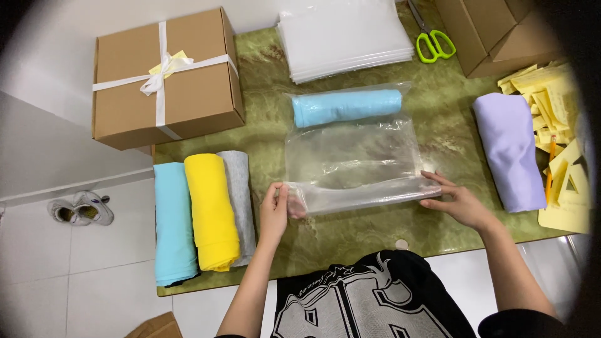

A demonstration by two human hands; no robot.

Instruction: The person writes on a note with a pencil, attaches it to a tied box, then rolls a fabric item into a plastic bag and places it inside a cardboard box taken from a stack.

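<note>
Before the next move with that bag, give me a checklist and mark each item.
1. Left hand pinches the near edge of the clear bag: ok.
2. Right hand holds the same edge at its other end: ok.
3. Blue roll lies fully inside, at the far end: ok.
4. Bag lies flat on the green table: ok.
5. Near edge sealed: cannot tell.
6. Blue, yellow and grey rolls lie clear of the bag: ok.
</note>
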